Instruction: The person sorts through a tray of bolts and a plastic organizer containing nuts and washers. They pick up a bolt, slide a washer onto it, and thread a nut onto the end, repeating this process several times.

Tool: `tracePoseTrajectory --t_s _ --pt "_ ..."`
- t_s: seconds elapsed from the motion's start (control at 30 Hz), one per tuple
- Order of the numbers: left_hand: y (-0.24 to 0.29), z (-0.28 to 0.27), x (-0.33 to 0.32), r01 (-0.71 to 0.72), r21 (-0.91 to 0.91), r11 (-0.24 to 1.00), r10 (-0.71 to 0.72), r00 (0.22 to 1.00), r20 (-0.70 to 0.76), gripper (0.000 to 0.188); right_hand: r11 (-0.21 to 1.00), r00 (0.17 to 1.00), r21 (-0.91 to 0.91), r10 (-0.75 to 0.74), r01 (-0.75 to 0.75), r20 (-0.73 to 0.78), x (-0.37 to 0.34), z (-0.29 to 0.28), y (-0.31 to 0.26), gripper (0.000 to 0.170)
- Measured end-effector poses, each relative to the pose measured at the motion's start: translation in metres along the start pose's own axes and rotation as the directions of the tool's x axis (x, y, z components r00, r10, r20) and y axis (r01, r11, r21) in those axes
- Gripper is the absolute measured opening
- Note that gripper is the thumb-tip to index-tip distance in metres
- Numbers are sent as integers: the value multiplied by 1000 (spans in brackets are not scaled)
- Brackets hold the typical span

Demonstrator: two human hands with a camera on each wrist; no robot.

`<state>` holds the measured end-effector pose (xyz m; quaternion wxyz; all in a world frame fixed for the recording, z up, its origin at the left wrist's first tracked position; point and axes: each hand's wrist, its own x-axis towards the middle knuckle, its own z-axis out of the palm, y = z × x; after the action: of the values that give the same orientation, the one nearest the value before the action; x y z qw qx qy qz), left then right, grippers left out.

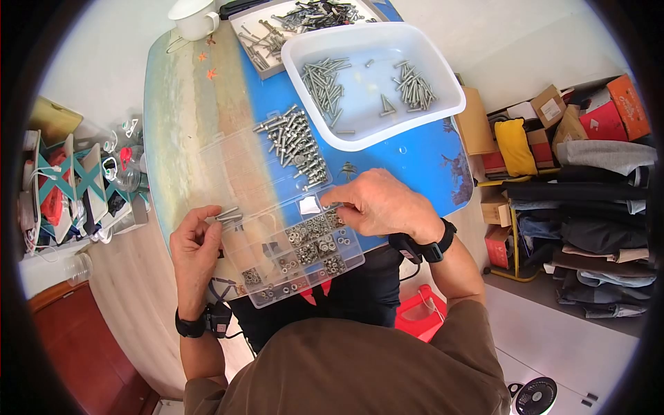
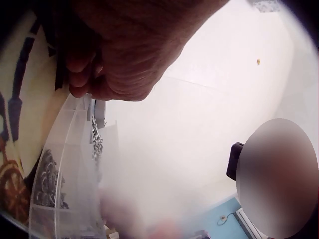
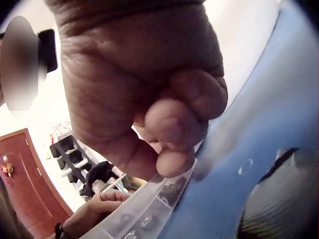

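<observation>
Left hand (image 1: 196, 245) pinches a few metal screws (image 1: 229, 217) between thumb and fingers, just off the left side of the clear compartment box (image 1: 353, 259). Right hand (image 1: 384, 204) is at the box's far right corner, fingers bent, tips close together; I can't tell if they hold anything. Nuts (image 1: 308, 232) sit inside the box. Open lid (image 1: 228, 155) lies beyond it, bolt pile (image 1: 297, 149) on the lid's right part. White tub (image 1: 363, 97), with more screws, is beyond the box too.
</observation>
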<state>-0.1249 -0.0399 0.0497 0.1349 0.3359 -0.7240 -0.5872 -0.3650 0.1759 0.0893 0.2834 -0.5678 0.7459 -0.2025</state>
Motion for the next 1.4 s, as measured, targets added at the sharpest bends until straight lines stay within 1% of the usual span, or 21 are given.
tracePoseTrajectory --t_s 0.1,0.17,0.3,0.37,0.5,0.57,0.6,0.67,0.7,0.77,0.8,0.87,0.9,0.97,1.0,1.07,1.13,1.2,1.33,1.4 --pt "1 0 0 -2 10 1000 2 1000 0 19 999 998 -23 -40 39 -45 1 1 1 23" --pt "0 0 0 -3 17 1000 3 1000 0 19 999 999 24 43 -44 10 2 -3 -3 20" --pt "-1 -1 0 1 10 1000 -1 1000 1 19 993 997 93 67 -71 41 2 -1 1 15" --pt "-1 0 0 1 8 1000 -1 1000 2 19 990 999 141 8 -2 -40 1 3 3 8" --pt "-1 0 0 -5 18 1000 5 1000 -1 18 992 1000 124 14 -13 -7 0 2 4 6" --pt "0 -1 0 -3 18 1000 3 1000 -1 19 993 998 113 -23 29 -51 0 5 8 5" --pt "0 0 0 0 26 1000 0 1000 -7 19 993 999 115 -24 30 -48 -1 7 8 5" --pt "1 1 0 8 35 999 -7 1000 -14 19 990 992 140 13 4 -122 -4 11 7 6" --pt "1 1 0 1 32 999 -1 1000 -15 19 990 993 143 12 5 -117 -5 13 5 6" --pt "0 0 0 0 31 1000 1 1000 -23 19 973 983 228 67 -26 -171 -8 15 3 7" --pt "-1 0 0 -5 30 1000 5 1000 -19 19 973 984 230 62 -22 -167 -9 15 2 7" --pt "-1 0 0 -5 29 1000 6 1000 -22 19 947 964 317 27 60 -264 -13 14 -1 9" --pt "-1 1 -1 -6 12 1000 7 1000 -20 19 946 965 318 22 65 -260 -15 15 -3 9" --pt "1 1 -1 -10 -7 1000 10 1000 -23 19 916 974 395 25 68 -226 -19 16 -7 7" --pt "2 1 -1 -8 8 1000 8 1000 -22 19 917 974 392 21 71 -226 -21 18 -10 7" --pt "2 1 0 -8 18 1000 8 1000 -24 19 955 979 277 -52 106 -195 -25 21 -17 6" --pt "0 1 0 -30 43 999 31 999 -25 20 963 983 247 -64 106 -173 -28 21 -28 7" --pt "-2 0 0 -41 26 999 42 999 -25 20 973 986 199 -86 114 -142 -30 21 -34 13" --pt "-8 0 1 -55 -19 998 55 998 -18 20 980 979 138 -117 141 -165 -32 27 -34 14" --pt "-10 -1 1 -65 -7 998 65 998 -20 22 988 981 108 -88 107 -171 -34 26 -36 15"
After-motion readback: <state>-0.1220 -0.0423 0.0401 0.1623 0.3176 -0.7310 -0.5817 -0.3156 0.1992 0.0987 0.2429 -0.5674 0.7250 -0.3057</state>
